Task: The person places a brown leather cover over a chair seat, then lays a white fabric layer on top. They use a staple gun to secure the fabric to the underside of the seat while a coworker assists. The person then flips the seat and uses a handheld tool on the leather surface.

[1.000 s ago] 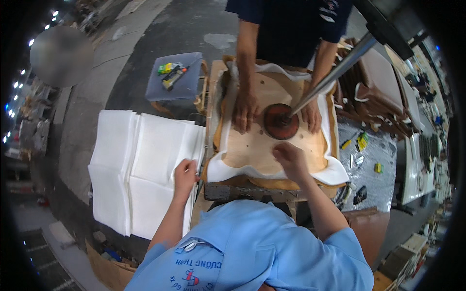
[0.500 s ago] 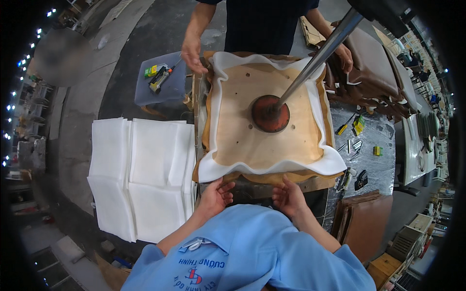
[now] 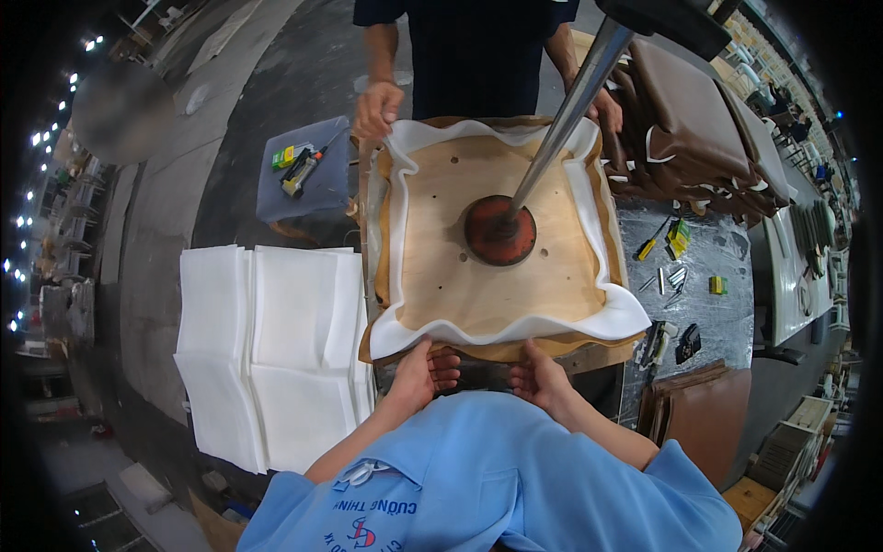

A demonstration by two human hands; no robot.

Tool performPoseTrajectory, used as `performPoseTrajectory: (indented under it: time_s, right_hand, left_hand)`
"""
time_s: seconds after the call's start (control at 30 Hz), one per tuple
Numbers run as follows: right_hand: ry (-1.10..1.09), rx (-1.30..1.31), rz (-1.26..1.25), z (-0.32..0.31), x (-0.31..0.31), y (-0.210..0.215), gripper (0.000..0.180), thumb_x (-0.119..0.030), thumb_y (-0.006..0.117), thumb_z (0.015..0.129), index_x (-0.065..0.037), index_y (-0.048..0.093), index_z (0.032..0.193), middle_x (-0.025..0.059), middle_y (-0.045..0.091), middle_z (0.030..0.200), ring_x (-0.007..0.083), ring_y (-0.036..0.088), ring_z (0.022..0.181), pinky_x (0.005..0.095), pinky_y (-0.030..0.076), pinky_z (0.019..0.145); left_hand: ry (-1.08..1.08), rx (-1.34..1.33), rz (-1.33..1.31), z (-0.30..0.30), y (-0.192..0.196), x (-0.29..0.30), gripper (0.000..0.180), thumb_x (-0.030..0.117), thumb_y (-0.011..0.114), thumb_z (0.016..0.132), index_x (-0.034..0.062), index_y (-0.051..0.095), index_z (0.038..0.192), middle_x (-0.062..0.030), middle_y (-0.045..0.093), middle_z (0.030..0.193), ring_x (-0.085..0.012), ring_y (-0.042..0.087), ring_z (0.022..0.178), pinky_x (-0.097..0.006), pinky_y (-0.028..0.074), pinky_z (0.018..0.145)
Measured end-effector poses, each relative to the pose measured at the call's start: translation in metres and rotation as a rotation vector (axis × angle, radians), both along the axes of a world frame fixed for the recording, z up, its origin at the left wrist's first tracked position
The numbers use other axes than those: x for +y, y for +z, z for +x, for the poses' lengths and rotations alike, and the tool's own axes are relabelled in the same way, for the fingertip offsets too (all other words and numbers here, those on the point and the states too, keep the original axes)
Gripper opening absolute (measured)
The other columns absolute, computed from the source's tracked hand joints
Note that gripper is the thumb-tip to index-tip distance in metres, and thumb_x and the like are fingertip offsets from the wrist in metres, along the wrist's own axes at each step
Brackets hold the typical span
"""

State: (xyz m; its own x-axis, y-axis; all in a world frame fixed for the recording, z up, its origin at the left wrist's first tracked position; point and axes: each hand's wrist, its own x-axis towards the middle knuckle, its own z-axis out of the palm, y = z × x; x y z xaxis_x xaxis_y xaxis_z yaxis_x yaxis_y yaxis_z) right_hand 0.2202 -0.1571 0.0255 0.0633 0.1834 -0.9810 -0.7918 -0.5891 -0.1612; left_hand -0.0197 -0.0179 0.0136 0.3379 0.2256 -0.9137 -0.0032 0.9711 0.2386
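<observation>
A square plywood seat board (image 3: 460, 267) lies in front of me with white foam (image 3: 515, 327) and tan leather (image 3: 501, 350) folded up around its edges. A round red press pad (image 3: 499, 230) on a slanted metal rod (image 3: 570, 106) bears down on its middle. My left hand (image 3: 421, 373) and my right hand (image 3: 543, 377) grip the near edge of the cover from below, fingers curled under it. Across the board a person in dark clothes holds the far corners, one hand (image 3: 377, 109) at the far left corner and the other hand (image 3: 605, 106) at the far right.
Stacked white foam sheets (image 3: 267, 350) lie to my left. A grey box (image 3: 308, 179) with small tools stands at the far left. Brown finished cushions (image 3: 690, 129) are piled at the far right. Small tools (image 3: 676, 276) lie on the grey bench to the right.
My hands left the top of the board and the foam stack and dropped to the near edge. The other person's hands moved from the board's middle to its far corners.
</observation>
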Motion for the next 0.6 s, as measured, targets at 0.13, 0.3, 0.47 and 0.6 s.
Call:
performPoseTrajectory:
  time_s: [0.13,0.3,0.47,0.6]
  right_hand:
    - [-0.096,0.063,0.056,0.001,0.003,-0.002,0.06,-0.067,0.065,0.106,-0.008,0.067,0.116,0.0074,0.071,0.084,0.0226,0.066,0.069,0.0397,0.055,0.064]
    - [-0.002,0.092,0.069,0.003,0.026,-0.004,0.054,-0.063,0.061,0.11,-0.009,0.067,0.103,0.0034,0.064,0.074,0.0199,0.062,0.064,0.0378,0.051,0.06]
    - [0.156,-0.137,0.181,-0.004,0.022,-0.004,0.054,-0.056,0.061,0.112,-0.011,0.063,0.083,-0.0007,0.053,0.062,0.0159,0.048,0.054,0.0329,0.039,0.052]
    - [0.255,-0.285,0.207,-0.008,0.022,0.011,0.053,-0.051,0.062,0.113,-0.013,0.057,0.076,-0.0018,0.048,0.059,0.0148,0.043,0.052,0.0322,0.036,0.051]
  left_hand:
    - [-0.046,0.051,-0.008,0.003,0.005,-0.001,0.062,0.057,0.046,0.116,0.0018,0.073,0.122,-0.0122,0.08,0.096,-0.029,0.075,0.075,-0.044,0.064,0.071]
    - [-0.065,0.061,-0.071,0.007,0.002,0.012,0.062,0.058,0.048,0.115,0.003,0.075,0.11,-0.0116,0.079,0.093,-0.0286,0.075,0.076,-0.045,0.064,0.072]
    - [-0.013,0.121,0.113,-0.002,-0.007,0.01,0.058,0.055,0.049,0.115,0.0058,0.068,0.091,-0.0065,0.063,0.072,-0.0245,0.063,0.061,-0.046,0.06,0.069]
    - [-0.004,0.125,0.253,-0.003,0.001,0.002,0.06,0.053,0.052,0.115,0.0115,0.055,0.071,-0.0026,0.042,0.057,-0.0219,0.047,0.053,-0.045,0.055,0.068]
